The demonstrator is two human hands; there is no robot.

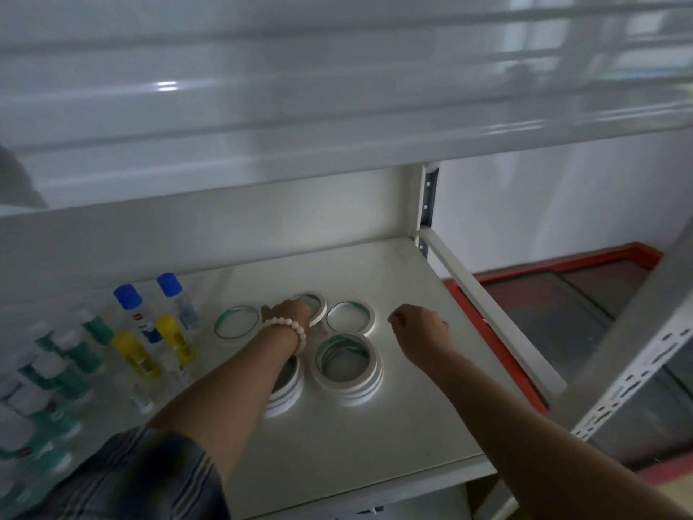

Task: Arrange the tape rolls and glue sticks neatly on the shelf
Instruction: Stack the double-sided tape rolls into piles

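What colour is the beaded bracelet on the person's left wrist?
The round-bead bracelet is creamy white, best seen in the head view.

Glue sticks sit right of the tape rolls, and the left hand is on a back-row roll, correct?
Not quite: the head view shows the blue, yellow and green glue sticks left of the flat white tape rolls. The left hand is indeed on a back-row roll.

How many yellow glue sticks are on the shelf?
2. One yellow glue stick lies in front of the right blue-capped bottle, the other just left of it. The blurred left side may hide more.
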